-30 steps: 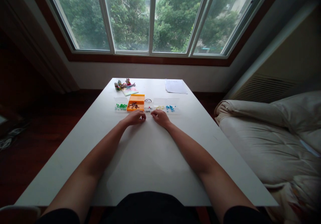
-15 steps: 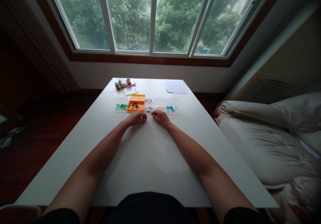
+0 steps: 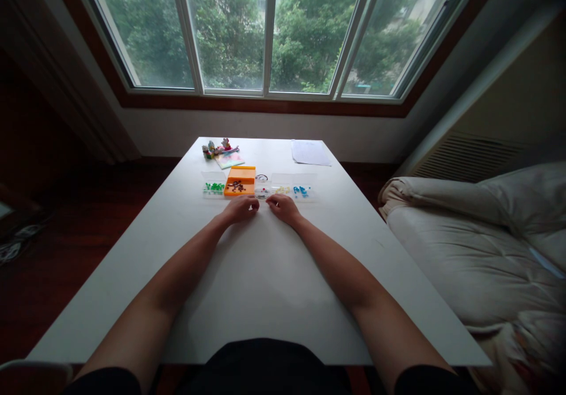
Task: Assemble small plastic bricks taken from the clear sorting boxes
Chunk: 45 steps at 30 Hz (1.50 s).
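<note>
Both hands rest low over the white table [image 3: 274, 265], a short gap apart. My left hand [image 3: 241, 208] has its fingers curled in, just in front of an orange box [image 3: 243, 171] that holds brown beads [image 3: 237, 187]. My right hand [image 3: 283, 207] pinches with thumb and forefinger; anything in the pinch is too small to make out. Beyond it stand clear boxes with yellow beads [image 3: 282, 190] and blue beads [image 3: 302, 191]. Green beads [image 3: 214, 187] fill a clear box at the left. Between the boxes lies a thin dark cord [image 3: 262, 177].
Small colourful figurines [image 3: 225, 145] and a pastel card [image 3: 230, 159] lie at the table's far left. White paper sheets [image 3: 311, 152] are at the far right. A cushioned seat [image 3: 469, 253] stands right of the table, and a window [image 3: 265, 35] is ahead.
</note>
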### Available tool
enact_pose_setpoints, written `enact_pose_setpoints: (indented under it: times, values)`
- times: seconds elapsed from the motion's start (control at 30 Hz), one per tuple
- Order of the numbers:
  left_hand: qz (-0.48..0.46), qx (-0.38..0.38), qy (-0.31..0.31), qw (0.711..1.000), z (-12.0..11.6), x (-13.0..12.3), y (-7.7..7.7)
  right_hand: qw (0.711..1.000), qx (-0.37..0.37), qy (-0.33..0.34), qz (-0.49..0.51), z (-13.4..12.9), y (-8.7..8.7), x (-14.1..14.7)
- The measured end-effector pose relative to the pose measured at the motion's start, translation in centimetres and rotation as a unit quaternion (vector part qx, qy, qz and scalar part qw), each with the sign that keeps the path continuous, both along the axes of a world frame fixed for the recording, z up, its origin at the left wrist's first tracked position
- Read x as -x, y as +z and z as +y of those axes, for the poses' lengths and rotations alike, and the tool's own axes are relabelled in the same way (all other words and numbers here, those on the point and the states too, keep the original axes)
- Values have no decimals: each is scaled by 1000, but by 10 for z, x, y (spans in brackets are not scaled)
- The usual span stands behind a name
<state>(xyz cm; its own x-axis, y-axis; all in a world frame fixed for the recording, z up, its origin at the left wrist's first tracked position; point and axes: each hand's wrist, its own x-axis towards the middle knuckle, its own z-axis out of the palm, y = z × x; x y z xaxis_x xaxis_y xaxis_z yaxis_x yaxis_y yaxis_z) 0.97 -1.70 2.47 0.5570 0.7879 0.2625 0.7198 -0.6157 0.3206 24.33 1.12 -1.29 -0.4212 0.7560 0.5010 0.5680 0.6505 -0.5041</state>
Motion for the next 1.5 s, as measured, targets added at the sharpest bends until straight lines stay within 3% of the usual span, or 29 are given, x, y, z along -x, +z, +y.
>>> enact_pose_setpoints:
  times: [0.13,0.27,0.4,0.57,0.63,0.73,1.03,1.17,1.3,1.5]
  values:
    - [-74,-11,56,996,8,5,-4,1000,-3,4,0,-1,1,0]
    - [-188,-20,169,967,22,16,-12,1000,-2,4,-2,-1,1,-1]
    - [-342,25,265,901,39,29,-23,1000,0,2,1,-1,1,0]
    - [-494,72,316,807,57,39,-37,1000,0,3,2,-1,1,1]
    - [-529,87,320,781,62,42,-41,1000,3,0,-1,-1,1,1]
    - [-546,93,328,766,65,46,-44,1000,3,2,-1,-1,1,0]
    - [-528,122,355,761,63,50,-42,1000,5,0,0,-3,4,1]
    - [-498,110,333,793,60,53,-40,1000,7,1,-3,-4,5,0]
    - [-437,107,274,850,56,57,-38,1000,7,5,-24,-7,6,3]
    - [-338,65,242,907,48,56,-30,991,-6,83,-101,-16,8,19]
